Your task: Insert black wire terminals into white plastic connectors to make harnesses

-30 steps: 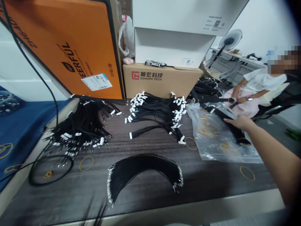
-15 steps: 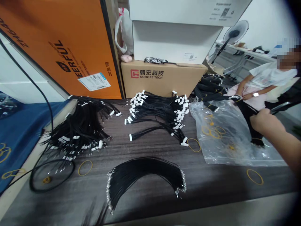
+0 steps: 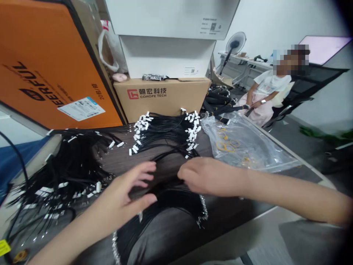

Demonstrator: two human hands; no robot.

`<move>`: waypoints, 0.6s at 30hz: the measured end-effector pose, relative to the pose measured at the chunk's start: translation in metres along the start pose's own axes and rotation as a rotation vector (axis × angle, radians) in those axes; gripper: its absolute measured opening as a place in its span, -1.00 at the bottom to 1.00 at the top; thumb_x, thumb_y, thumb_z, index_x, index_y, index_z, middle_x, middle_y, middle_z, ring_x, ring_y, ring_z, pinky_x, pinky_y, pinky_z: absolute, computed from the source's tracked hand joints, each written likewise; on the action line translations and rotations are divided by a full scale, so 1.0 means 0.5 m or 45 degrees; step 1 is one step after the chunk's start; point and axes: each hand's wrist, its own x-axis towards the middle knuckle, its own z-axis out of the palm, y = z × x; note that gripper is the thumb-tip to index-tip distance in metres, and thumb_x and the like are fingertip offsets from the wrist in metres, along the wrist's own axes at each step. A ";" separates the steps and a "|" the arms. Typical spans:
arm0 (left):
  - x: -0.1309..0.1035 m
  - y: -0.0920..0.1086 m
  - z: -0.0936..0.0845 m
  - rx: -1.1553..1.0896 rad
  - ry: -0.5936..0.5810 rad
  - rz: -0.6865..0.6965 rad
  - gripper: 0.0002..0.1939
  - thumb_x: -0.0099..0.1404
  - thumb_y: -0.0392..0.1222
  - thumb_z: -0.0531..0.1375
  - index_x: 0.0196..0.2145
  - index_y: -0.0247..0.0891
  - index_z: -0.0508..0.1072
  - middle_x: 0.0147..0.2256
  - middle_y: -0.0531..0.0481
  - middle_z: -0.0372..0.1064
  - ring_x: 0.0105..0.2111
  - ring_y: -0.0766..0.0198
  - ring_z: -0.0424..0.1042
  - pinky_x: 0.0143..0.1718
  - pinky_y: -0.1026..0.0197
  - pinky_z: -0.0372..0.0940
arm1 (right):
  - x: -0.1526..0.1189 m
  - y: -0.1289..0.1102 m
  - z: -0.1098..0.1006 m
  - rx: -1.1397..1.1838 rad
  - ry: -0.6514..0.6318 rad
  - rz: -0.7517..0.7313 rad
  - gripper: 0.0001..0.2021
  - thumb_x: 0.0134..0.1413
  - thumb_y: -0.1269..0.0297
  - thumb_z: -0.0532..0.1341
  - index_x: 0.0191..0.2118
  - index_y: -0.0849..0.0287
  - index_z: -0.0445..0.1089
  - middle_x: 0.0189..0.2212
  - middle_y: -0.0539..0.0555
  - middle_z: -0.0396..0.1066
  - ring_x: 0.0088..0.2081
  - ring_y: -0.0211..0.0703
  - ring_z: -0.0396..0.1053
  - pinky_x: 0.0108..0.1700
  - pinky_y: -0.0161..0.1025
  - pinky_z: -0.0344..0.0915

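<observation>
My left hand (image 3: pixel 135 191) is spread over the table with thumb and fingers apart, holding nothing I can see. Closed fingers of my right hand (image 3: pixel 194 176) grip a blurred bundle of black cables (image 3: pixel 164 180), which stretches towards my left hand. Just below both hands lies a curved fan of black cables (image 3: pixel 165 200) with silvery ends, partly hidden by my left hand and wrist. Behind them is a pile of black cables with white connectors (image 3: pixel 165 132). Another heap of black cables (image 3: pixel 74 158), also with white connectors, lies left of my left hand.
Behind the cables stand an orange carton (image 3: pixel 55 73) and a brown box (image 3: pixel 162 101) with white boxes (image 3: pixel 168 55) on it. A clear plastic bag (image 3: pixel 261 151) with yellow rubber bands lies at right. Farther back, a person (image 3: pixel 271 82) sits in a chair.
My right hand has moved left from over the plastic bag to the table's middle, with black cables. My left hand has come into view. The camera has turned right.
</observation>
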 end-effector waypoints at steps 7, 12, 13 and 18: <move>-0.012 0.012 0.071 0.083 -0.210 -0.123 -0.65 0.33 -0.21 -0.04 0.07 -0.21 0.16 -0.02 -0.09 0.33 -0.05 0.20 0.35 0.01 0.13 0.22 | 0.014 -0.024 0.073 0.013 0.157 -0.165 -0.72 0.12 0.35 0.05 -0.05 0.32 0.26 -0.13 0.25 0.31 -0.08 -0.04 0.25 -0.04 -0.07 0.21; -0.030 0.023 0.083 -0.062 -0.223 -0.199 -0.69 0.30 -0.21 -0.02 0.00 -0.20 0.07 -0.05 -0.11 0.31 -0.09 0.21 0.33 -0.04 0.13 0.22 | 0.040 -0.046 0.083 0.307 -0.232 0.067 -0.41 -0.01 0.21 0.22 0.13 0.32 0.09 -0.06 0.32 0.30 0.00 0.13 0.26 -0.06 -0.01 0.23; -0.033 0.027 0.081 -0.102 -0.205 -0.234 -0.73 0.29 -0.20 0.00 -0.05 -0.20 0.07 -0.09 -0.09 0.33 -0.16 0.24 0.36 -0.09 0.17 0.24 | 0.044 -0.049 0.084 0.356 -0.325 0.098 -0.52 0.01 0.31 0.18 0.07 0.31 0.15 -0.17 0.26 0.38 -0.12 0.06 0.36 -0.16 -0.09 0.28; -0.066 0.028 0.048 -0.116 -0.159 -0.141 -0.78 0.25 -0.13 0.07 -0.16 -0.18 0.16 -0.27 0.06 0.38 -0.43 0.37 0.28 -0.41 0.35 0.22 | 0.037 -0.058 0.067 0.457 -0.450 0.088 -0.71 -0.01 0.42 0.13 -0.09 0.20 0.26 -0.29 0.11 0.43 -0.24 -0.11 0.42 -0.25 -0.27 0.27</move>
